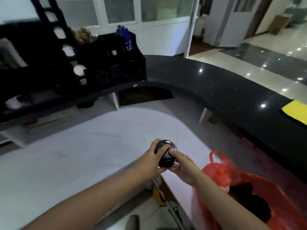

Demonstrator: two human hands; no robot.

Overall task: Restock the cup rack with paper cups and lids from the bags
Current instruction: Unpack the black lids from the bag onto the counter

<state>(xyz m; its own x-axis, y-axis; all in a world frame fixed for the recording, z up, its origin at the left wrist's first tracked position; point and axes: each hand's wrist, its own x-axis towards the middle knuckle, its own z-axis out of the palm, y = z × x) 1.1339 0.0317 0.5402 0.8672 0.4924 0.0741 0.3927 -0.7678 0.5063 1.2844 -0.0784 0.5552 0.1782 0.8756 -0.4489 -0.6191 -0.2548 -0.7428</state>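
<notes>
Over white counter [83, 146], both hands grip black lids [166, 153]; embossed lettering unreadable.

lids [166, 153]: black glossy plastic | bag [249, 188]: thin red plastic | counter [224, 83]: polished dark stone

Got a stack of black lids [166, 152] gripped in both my left hand [152, 161] and right hand [183, 168], over the white worktop's [83, 155] front edge; red bag [249, 196] sits at its right corner.
</notes>
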